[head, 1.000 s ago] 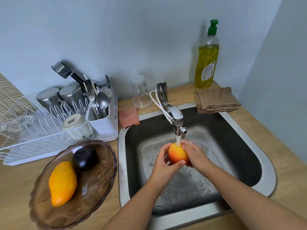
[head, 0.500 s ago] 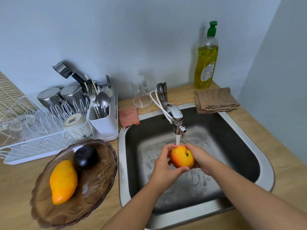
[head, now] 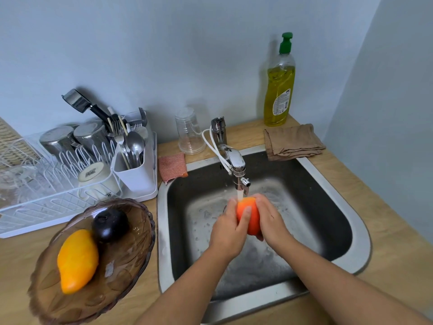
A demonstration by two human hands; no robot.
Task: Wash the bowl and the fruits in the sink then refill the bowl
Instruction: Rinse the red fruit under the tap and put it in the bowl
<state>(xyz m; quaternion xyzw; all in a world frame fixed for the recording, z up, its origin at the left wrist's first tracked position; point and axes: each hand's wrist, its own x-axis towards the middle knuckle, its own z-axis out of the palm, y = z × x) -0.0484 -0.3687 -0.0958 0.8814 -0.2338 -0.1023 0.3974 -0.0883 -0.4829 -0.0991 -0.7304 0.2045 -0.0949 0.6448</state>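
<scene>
We hold the orange-red fruit (head: 248, 215) over the middle of the sink (head: 360, 245), directly under the water running from the faucet (head: 235, 161). Our left hand (head: 230, 231) wraps it from one side, thumb laid across its front, and our right hand (head: 269, 219) cups the other side, so both are closed on the fruit at once. Holding it between two palms lets us turn it under the stream and rub the skin all round, we judge, while keeping it clear of the basin floor.

The brown glass bowl (head: 131, 266) sits on the surface just beside the sink's left rim, near the front edge. A yellow mango (head: 76, 260) and a dark round fruit (head: 110, 225) lie in it, touching. Droplets show on the bowl's inside, so it looks already rinsed; whether those two fruits are washed we cannot tell.

Further out, a dish rack (head: 46, 202) stands towards the back left, a pink sponge (head: 172, 167) at the sink's back left corner, and a soap bottle (head: 278, 90) with a folded cloth (head: 293, 141) at the back right.
</scene>
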